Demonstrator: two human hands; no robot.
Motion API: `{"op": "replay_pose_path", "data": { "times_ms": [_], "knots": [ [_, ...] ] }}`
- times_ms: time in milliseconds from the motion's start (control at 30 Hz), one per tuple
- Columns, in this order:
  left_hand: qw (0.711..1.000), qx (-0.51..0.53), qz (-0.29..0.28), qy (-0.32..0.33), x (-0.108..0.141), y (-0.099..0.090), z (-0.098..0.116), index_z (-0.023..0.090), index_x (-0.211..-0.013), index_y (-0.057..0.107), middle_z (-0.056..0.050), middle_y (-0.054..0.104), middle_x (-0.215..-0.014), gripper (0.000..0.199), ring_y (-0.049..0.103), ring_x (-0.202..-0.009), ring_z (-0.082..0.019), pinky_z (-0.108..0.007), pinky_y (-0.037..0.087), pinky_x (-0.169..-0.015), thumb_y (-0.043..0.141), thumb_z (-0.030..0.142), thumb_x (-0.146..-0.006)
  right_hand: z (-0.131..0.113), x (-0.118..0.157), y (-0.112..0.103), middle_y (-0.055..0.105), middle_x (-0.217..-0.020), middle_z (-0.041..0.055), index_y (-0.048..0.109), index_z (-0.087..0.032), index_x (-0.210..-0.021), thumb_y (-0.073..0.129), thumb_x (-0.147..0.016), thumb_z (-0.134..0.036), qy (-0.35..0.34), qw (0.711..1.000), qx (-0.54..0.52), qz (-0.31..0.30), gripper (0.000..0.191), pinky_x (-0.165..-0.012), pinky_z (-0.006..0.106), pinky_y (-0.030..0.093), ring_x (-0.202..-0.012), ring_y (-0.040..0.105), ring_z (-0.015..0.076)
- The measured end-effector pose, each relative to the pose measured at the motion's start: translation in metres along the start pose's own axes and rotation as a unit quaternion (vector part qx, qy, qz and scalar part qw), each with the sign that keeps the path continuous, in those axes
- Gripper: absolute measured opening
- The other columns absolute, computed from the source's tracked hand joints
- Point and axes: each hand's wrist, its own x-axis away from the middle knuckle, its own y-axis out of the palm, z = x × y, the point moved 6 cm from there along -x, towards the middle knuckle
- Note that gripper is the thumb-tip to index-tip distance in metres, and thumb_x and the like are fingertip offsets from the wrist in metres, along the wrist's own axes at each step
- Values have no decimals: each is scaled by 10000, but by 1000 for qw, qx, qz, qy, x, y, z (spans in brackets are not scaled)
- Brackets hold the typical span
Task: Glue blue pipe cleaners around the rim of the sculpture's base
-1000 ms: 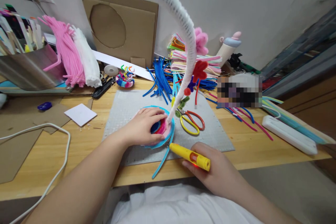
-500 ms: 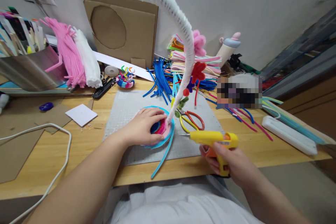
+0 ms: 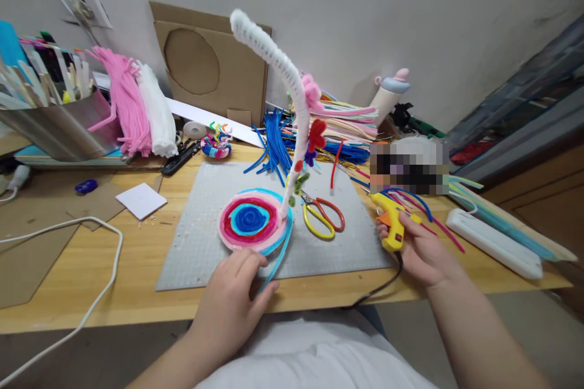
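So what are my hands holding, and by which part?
The right hand holds the yellow glue gun by its handle. The left hand is at the blue strip; whether it's gripped cannot be told.

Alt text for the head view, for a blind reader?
Bare left hand at the near edge of a round disc of coiled blue, red and pink fuzzy stems, a curved white fuzzy stalk rising from its side; bare right hand holding a yellow glue gun. Red-and-yellow-handled scissors lie between.

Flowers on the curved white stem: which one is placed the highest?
The pink flower is highest on the white stem; the red flower and the purple one sit below it.
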Motion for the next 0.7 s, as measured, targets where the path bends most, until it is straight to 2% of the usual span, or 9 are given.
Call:
{"op": "replay_pose_path", "data": {
  "times_ms": [133, 267, 367, 467, 533, 567, 600, 633, 700],
  "knots": [
    [998, -51, 20, 35, 8, 5, 4, 221, -1006, 547, -45, 656, -900, 143, 621, -805, -230, -359, 500, -673, 563, 232, -865, -1, -12, -12, 709, -801, 97, 620, -211, -872, 474, -863, -361, 44, 998, 51, 21, 210, -577, 321, 564, -716, 688, 216],
    [995, -59, 29, 80, 9, 5, 9, 232, -1025, 579, -38, 691, -883, 156, 638, -789, -214, -343, 499, -671, 485, 191, -907, 1, -16, -29, 706, -660, 93, 631, -191, -810, 566, -840, -405, 84, 982, 154, 72, 226, -503, 301, 527, -568, 674, 204],
    [993, -55, 41, 97, 11, 5, 9, 229, -1087, 575, -52, 698, -919, 201, 643, -806, -203, -334, 504, -693, 471, 184, -920, -6, -18, -44, 619, -473, 65, 596, -189, -635, 650, -790, -488, 84, 956, 250, 128, 341, -383, 255, 420, -386, 563, 167],
    [991, -47, 62, 112, 14, 2, 8, 217, -1117, 558, -57, 687, -920, 222, 636, -807, -190, -322, 504, -699, 481, 153, -919, -22, -11, -46, 448, -334, -10, 514, -215, -502, 691, -760, -466, 37, 928, 324, 182, 401, -345, 227, 273, -315, 404, 118],
    [990, -45, 72, 116, 15, -1, 7, 208, -1124, 552, -59, 681, -922, 234, 630, -808, -185, -314, 499, -698, 493, 129, -911, -34, 4, -28, 452, -374, -19, 542, -216, -534, 685, -776, -424, -31, 911, 359, 200, 350, -387, 238, 288, -376, 411, 122],
    [989, -48, 75, 114, 15, -2, 6, 207, -1123, 552, -59, 679, -924, 238, 627, -810, -184, -313, 495, -696, 499, 120, -908, -38, 14, -12, 526, -459, -6, 593, -220, -606, 675, -792, -413, -77, 902, 375, 198, 280, -435, 248, 338, -455, 475, 142],
    [989, -51, 78, 113, 15, -3, 6, 207, -1118, 555, -59, 678, -927, 238, 625, -812, -186, -313, 489, -692, 506, 114, -904, -44, 25, 13, 612, -584, 19, 633, -219, -687, 631, -832, -393, -169, 880, 414, 161, 227, -505, 270, 405, -562, 553, 172],
    [989, -56, 81, 111, 15, -4, 6, 207, -1112, 558, -59, 677, -929, 237, 622, -814, -188, -314, 483, -688, 512, 111, -901, -45, 36, 41, 653, -677, 37, 643, -218, -725, 574, -875, -378, -239, 862, 437, 94, 231, -583, 299, 457, -652, 598, 197],
    [988, -64, 83, 112, 15, -5, 6, 206, -1102, 563, -59, 677, -927, 231, 618, -811, -191, -316, 472, -680, 522, 111, -896, -30, 56, 97, 698, -872, 64, 676, -217, -850, 498, -933, -312, -306, 831, 459, -76, 218, -749, 343, 509, -834, 647, 217]
  ]
}}
